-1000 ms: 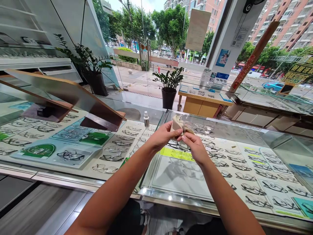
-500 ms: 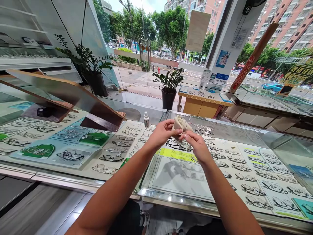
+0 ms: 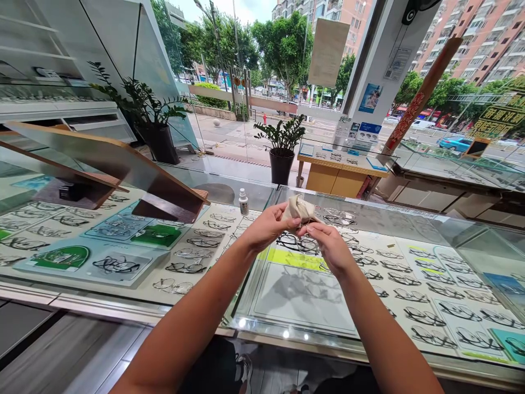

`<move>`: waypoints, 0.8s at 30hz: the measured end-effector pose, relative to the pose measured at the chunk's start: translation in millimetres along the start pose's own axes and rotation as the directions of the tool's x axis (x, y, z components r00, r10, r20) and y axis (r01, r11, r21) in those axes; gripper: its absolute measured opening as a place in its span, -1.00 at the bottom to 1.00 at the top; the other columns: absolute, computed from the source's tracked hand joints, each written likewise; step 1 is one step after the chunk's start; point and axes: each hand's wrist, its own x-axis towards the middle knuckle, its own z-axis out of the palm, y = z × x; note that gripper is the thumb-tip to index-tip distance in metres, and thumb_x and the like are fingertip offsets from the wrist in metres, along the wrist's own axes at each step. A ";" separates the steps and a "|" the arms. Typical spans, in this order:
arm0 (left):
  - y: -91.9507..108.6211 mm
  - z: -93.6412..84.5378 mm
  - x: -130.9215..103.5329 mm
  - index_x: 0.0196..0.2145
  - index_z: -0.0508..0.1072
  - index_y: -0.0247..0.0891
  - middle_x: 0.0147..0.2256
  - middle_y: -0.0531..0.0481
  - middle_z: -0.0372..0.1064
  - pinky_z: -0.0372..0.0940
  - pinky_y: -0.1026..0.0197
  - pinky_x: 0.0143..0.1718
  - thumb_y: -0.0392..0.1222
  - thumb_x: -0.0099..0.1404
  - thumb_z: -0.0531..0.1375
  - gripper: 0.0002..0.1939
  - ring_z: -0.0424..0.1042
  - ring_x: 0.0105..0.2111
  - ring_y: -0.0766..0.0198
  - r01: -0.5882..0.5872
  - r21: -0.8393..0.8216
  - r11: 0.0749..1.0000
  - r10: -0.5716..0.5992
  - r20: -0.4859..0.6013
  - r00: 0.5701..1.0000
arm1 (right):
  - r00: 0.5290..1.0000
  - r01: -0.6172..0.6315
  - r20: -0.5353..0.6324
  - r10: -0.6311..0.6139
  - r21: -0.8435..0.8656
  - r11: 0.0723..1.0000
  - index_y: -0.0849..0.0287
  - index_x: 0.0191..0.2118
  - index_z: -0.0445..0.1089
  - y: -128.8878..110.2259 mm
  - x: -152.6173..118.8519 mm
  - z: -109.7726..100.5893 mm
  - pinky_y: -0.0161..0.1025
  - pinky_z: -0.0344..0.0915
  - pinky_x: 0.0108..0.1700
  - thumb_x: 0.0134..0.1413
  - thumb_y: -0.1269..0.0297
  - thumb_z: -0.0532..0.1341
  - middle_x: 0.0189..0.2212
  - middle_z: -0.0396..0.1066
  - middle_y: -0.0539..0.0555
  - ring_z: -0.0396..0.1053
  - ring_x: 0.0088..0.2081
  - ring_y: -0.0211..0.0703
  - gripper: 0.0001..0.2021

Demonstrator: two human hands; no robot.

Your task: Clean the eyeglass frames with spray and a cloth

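Note:
My left hand (image 3: pixel 268 223) is closed, thumb and fingers pinching a beige cloth (image 3: pixel 300 209) bunched above the glass counter. My right hand (image 3: pixel 329 241) meets it from the right, fingertips pinched at the cloth's lower edge. They grip what looks like a thin-rimmed pair of glasses, mostly covered by the cloth and fingers. Just left of the hands, a small white bottle (image 3: pixel 243 202) stands upright on the counter. Beneath the hands, dark-framed glasses (image 3: pixel 298 242) lie inside the display case.
Rows of glasses (image 3: pixel 422 316) fill the glass display case (image 3: pixel 303 323) on both sides. Two tilted mirrors with wooden backs (image 3: pixel 110 158) stand on the counter at left. Beyond it are a potted plant (image 3: pixel 282 164) and a wooden table (image 3: pixel 340 178).
The cloth has folded over between my fingers, and the thin clear part that stuck out at its top right shows less. Both hands stay together; the view has shifted slightly.

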 end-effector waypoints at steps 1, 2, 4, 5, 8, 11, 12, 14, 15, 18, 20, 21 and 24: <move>-0.7 -0.7 -0.2 -0.08 0.59 -0.33 -0.28 -0.10 0.54 0.33 0.19 -0.18 -0.08 0.15 0.54 -0.55 0.48 -0.29 0.22 0.000 0.011 1.000 0.000 0.000 1.000 | 1.000 0.001 0.002 -0.001 -0.006 1.000 0.05 -0.32 0.67 -0.3 -0.2 0.2 -0.03 0.21 0.23 0.22 0.03 0.34 -0.25 0.60 0.07 0.44 -0.03 0.06 -0.75; -1.6 -1.4 -0.4 -0.07 0.60 -0.32 -0.28 -0.09 0.54 0.32 0.19 -0.19 -0.07 0.16 0.53 -0.56 0.47 -0.29 0.22 0.000 0.024 1.000 0.000 -0.003 1.000 | 1.000 0.003 0.005 -0.003 -0.011 1.000 0.05 -0.31 0.67 -0.5 -0.3 0.4 -0.02 0.21 0.24 0.23 0.01 0.34 -0.24 0.61 0.07 0.44 -0.01 0.06 -0.74; -2.9 -2.6 -0.4 -0.08 0.60 -0.30 -0.28 -0.07 0.53 0.30 0.20 -0.21 -0.07 0.17 0.52 -0.58 0.46 -0.30 0.24 0.005 0.052 0.999 -0.004 -0.015 1.000 | 1.000 0.003 0.007 -0.003 -0.019 1.000 0.05 -0.30 0.68 -0.3 -0.6 0.6 -0.01 0.21 0.26 0.23 -0.02 0.34 -0.22 0.62 0.08 0.45 0.00 0.08 -0.73; -3.3 -3.1 -0.3 -0.10 0.60 -0.30 -0.28 -0.07 0.53 0.29 0.20 -0.21 -0.06 0.16 0.52 -0.58 0.45 -0.31 0.24 0.008 0.064 0.998 -0.007 -0.019 1.000 | 1.000 0.000 0.005 0.000 -0.020 1.000 0.04 -0.30 0.68 0.2 -0.7 0.6 0.00 0.21 0.26 0.23 -0.02 0.35 -0.22 0.62 0.08 0.46 0.01 0.09 -0.73; -2.6 -3.4 -0.2 -0.11 0.60 -0.32 -0.28 -0.08 0.54 0.28 0.20 -0.22 -0.07 0.14 0.54 -0.57 0.46 -0.29 0.23 0.015 0.071 0.997 -0.013 -0.023 1.000 | 1.000 -0.013 0.000 0.013 -0.012 1.000 0.04 -0.31 0.69 1.8 -0.8 0.3 0.01 0.21 0.27 0.22 0.00 0.36 -0.23 0.63 0.08 0.47 0.01 0.10 -0.74; -0.7 -1.2 -0.7 -0.12 0.59 -0.33 -0.31 -0.06 0.53 0.27 0.21 -0.24 -0.08 0.13 0.54 -0.57 0.45 -0.32 0.25 0.015 0.069 0.997 -0.014 -0.014 1.000 | 1.000 -0.019 0.013 0.019 0.007 1.000 0.03 -0.30 0.70 2.3 -0.7 0.9 0.02 0.18 0.30 0.21 0.01 0.36 -0.20 0.63 0.08 0.47 0.07 0.12 -0.75; -0.2 0.1 -0.8 -0.14 0.59 -0.33 -0.33 -0.04 0.52 0.27 0.22 -0.25 -0.07 0.13 0.54 -0.58 0.45 -0.34 0.27 0.008 0.074 0.997 -0.007 -0.021 1.000 | 1.000 -0.022 0.017 0.021 0.014 1.000 0.04 -0.30 0.70 2.3 -0.8 1.5 0.02 0.18 0.31 0.21 0.00 0.36 -0.20 0.63 0.08 0.47 0.09 0.13 -0.75; -0.3 3.5 -0.8 -0.19 0.57 -0.32 -0.38 -0.02 0.51 0.27 0.22 -0.29 -0.05 0.12 0.55 -0.59 0.44 -0.39 0.29 -0.015 0.084 0.996 0.020 -0.048 0.999 | 0.999 -0.029 0.015 0.029 0.017 0.999 0.04 -0.31 0.70 2.5 -1.0 3.1 0.03 0.19 0.30 0.18 -0.03 0.38 -0.21 0.64 0.08 0.47 0.08 0.14 -0.73; -0.9 5.4 -0.6 -0.22 0.55 -0.31 -0.40 0.00 0.50 0.27 0.22 -0.31 -0.03 0.11 0.55 -0.59 0.43 -0.43 0.30 -0.027 0.086 0.996 0.033 -0.067 0.997 | 0.999 -0.033 0.010 0.033 0.010 0.999 0.04 -0.32 0.70 2.8 -1.1 3.9 0.04 0.20 0.29 0.17 -0.05 0.39 -0.22 0.64 0.08 0.47 0.07 0.14 -0.72; -4.8 10.5 1.1 -0.30 0.49 -0.30 -0.49 0.05 0.46 0.23 0.25 -0.42 0.04 0.05 0.57 -0.53 0.38 -0.53 0.34 -0.046 0.075 0.996 0.055 -0.119 0.991 | 1.000 -0.028 0.001 0.028 -0.038 0.999 0.05 -0.32 0.69 5.1 -1.5 6.1 0.05 0.22 0.26 0.16 -0.10 0.39 -0.24 0.64 0.08 0.48 0.02 0.13 -0.68; -8.4 12.8 2.3 -0.32 0.46 -0.29 -0.52 0.07 0.44 0.18 0.27 -0.49 0.11 0.04 0.57 -0.48 0.34 -0.59 0.37 -0.054 0.066 0.996 0.064 -0.156 0.986 | 1.000 -0.007 0.022 0.009 -0.076 0.997 0.05 -0.30 0.70 7.0 -1.4 7.0 0.04 0.24 0.23 0.19 -0.12 0.37 -0.24 0.64 0.09 0.48 0.00 0.11 -0.66; -10.0 13.7 2.7 -0.32 0.45 -0.29 -0.53 0.07 0.44 0.16 0.28 -0.52 0.14 0.05 0.56 -0.47 0.32 -0.62 0.39 -0.060 0.062 0.996 0.070 -0.174 0.982 | 0.999 0.005 0.037 -0.002 -0.092 0.996 0.06 -0.29 0.70 7.8 -1.2 7.2 0.03 0.25 0.22 0.21 -0.13 0.36 -0.24 0.64 0.09 0.49 -0.02 0.10 -0.65; -12.6 15.2 3.4 -0.34 0.43 -0.29 -0.57 0.07 0.42 0.12 0.30 -0.57 0.23 0.16 0.48 -0.47 0.29 -0.66 0.40 -0.080 0.036 0.996 0.085 -0.193 0.977 | 0.998 0.031 0.054 -0.025 -0.110 0.993 0.06 -0.29 0.68 8.6 -0.1 7.1 0.00 0.28 0.19 0.24 -0.12 0.34 -0.24 0.64 0.09 0.50 -0.04 0.08 -0.64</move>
